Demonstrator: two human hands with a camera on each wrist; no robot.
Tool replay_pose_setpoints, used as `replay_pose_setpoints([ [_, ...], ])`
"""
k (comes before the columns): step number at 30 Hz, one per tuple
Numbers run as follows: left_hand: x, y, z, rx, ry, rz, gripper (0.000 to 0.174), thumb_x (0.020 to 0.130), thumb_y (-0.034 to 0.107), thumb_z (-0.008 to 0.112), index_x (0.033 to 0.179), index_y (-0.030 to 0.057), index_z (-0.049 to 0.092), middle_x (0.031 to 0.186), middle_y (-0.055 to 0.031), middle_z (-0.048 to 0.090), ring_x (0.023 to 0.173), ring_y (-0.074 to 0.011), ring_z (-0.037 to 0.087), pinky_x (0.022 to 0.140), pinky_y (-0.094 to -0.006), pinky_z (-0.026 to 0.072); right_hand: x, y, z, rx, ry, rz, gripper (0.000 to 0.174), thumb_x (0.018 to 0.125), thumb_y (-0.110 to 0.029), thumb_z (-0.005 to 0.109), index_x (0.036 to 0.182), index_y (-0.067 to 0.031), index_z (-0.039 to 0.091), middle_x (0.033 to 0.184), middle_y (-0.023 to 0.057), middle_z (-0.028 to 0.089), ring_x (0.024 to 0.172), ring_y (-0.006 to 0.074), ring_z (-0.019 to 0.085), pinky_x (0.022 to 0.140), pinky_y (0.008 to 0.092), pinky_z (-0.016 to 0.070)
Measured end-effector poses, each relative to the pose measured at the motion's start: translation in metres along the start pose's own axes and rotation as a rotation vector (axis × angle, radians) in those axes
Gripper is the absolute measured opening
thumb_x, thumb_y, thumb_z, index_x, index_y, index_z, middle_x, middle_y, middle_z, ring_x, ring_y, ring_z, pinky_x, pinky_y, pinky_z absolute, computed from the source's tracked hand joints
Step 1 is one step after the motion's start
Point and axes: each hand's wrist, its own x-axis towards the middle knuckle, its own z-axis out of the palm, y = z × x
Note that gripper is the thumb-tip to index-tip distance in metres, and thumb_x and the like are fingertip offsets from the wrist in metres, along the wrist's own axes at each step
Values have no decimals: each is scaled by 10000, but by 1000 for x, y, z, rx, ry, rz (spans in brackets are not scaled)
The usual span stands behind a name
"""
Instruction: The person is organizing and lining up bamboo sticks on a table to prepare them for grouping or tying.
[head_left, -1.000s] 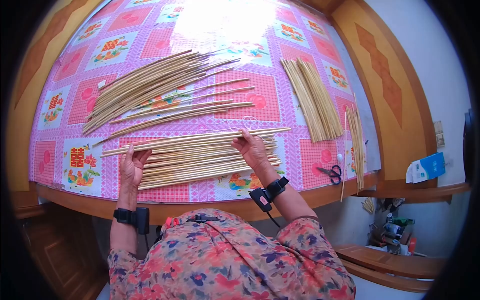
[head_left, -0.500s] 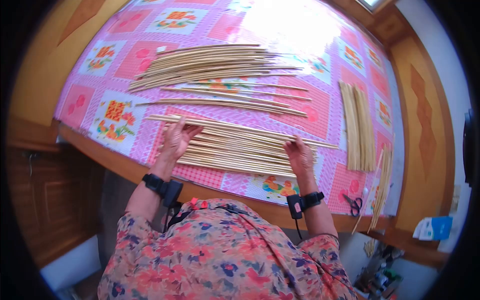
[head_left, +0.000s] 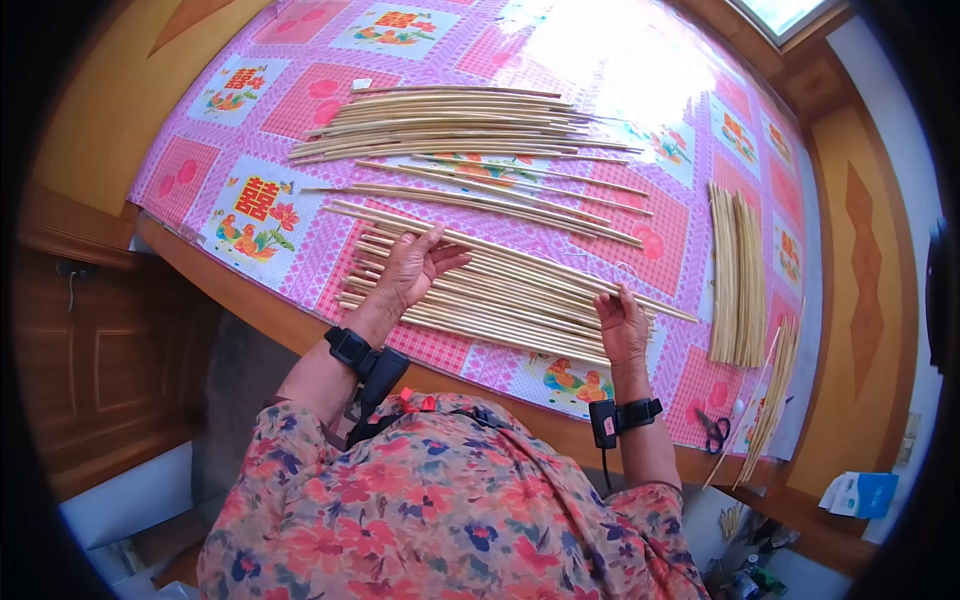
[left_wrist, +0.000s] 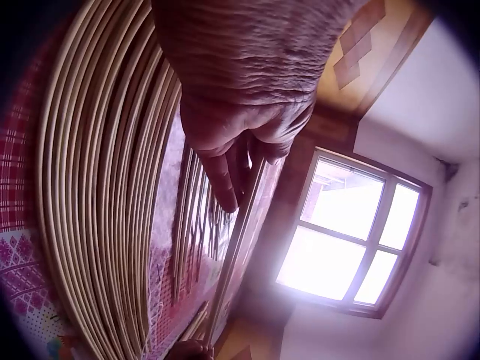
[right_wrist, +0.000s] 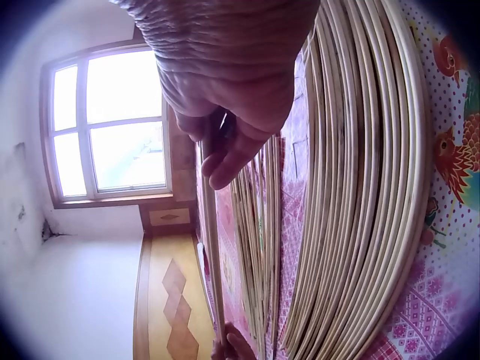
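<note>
Two or so long pale sticks (head_left: 520,250) run between the hands at the far edge of a row of similar sticks (head_left: 500,315). The left hand (head_left: 412,268) pinches them near their left end, thumb and fingertips at the sticks. Near their right end the right hand (head_left: 622,325) pinches them too. In the left wrist view the left hand (left_wrist: 244,127) reaches down to the held sticks (left_wrist: 232,262), beside the row (left_wrist: 97,187). The right wrist view has the right hand (right_wrist: 225,97) at the sticks (right_wrist: 214,255), its fingertips partly hidden.
Beyond the hands lie a few loose sticks (head_left: 520,205) and a larger pile (head_left: 450,125). At the right are an upright bundle (head_left: 737,280), a thinner bundle (head_left: 772,400) and dark scissors (head_left: 716,430). A patterned cloth (head_left: 180,175) covers the table; its wooden edge (head_left: 240,290) faces the person.
The head view has turned, so the table and its sticks appear shifted right and tilted. Both hands keep their hold on the sticks, near the same ends.
</note>
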Motion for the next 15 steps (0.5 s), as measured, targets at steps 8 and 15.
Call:
replay_pose_setpoints([
  [8,7,-18,10,-14,-28,-70,145,852,160,552,844,16,572,871,-155,611,900,-318,603,777,-415,537,-2,1,-5,47,-2,9,151,857,-121,527,944,-8,575,832,96,625,757,207,626,722,355,540],
  [15,8,-17,12,77,-28,-11,145,858,134,534,847,-6,568,868,-177,614,873,-309,613,787,-411,535,-8,-6,6,-24,22,112,200,877,-197,510,916,-9,566,806,87,616,735,198,621,699,354,540],
])
